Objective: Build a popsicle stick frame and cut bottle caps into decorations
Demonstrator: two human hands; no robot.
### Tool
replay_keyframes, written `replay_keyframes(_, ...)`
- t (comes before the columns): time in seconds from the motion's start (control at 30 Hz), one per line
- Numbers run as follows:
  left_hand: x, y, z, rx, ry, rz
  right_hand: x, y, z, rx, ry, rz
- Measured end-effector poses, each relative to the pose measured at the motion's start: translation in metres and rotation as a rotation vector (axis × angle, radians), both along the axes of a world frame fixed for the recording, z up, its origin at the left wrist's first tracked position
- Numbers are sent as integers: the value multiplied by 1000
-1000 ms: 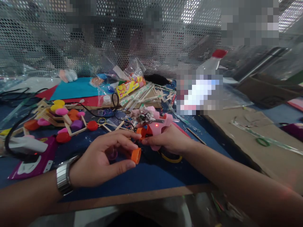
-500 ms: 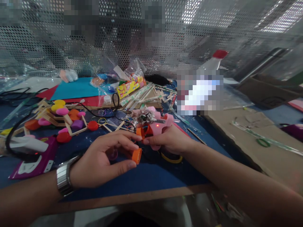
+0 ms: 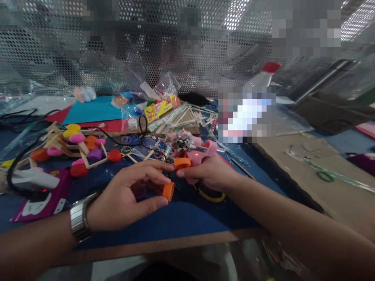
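Note:
My left hand [image 3: 129, 197], with a metal watch on the wrist, pinches an orange bottle cap [image 3: 168, 191] between thumb and fingers just above the blue mat [image 3: 187, 218]. My right hand [image 3: 209, 171] grips a pink glue gun [image 3: 202, 152] whose red light is lit. A second orange cap [image 3: 182, 162] sits at the gun's tip, touching my left index finger. A yellow rubber band [image 3: 211, 197] lies under my right wrist.
A frame of wooden sticks with coloured caps [image 3: 73, 150] lies at the left, next to a white device on a purple card [image 3: 35, 183]. Stick bundles and a yellow packet [image 3: 159, 109] lie behind. A red-capped glue bottle [image 3: 260, 80] and cardboard [image 3: 322, 183] stand right.
The glue gun has tilted and shifted slightly right and up. The orange cap at its tip now shows its flat side. My left hand has hardly moved.

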State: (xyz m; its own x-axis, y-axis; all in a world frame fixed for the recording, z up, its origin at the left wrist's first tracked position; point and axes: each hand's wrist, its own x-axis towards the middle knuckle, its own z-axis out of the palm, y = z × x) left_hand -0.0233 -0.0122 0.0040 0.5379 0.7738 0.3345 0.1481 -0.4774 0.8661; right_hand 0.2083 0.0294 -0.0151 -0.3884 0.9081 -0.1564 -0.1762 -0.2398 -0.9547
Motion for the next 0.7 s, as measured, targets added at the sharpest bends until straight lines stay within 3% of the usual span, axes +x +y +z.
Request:
replay_keyframes(0.37, 1, 0, -2, -70, -26, -11, 0, -3, 0, -20, -6, 12)
replay_keyframes(0.7, 1, 0, -4, -97, -53, 21, -1, -4, 8, -91, 161, 59)
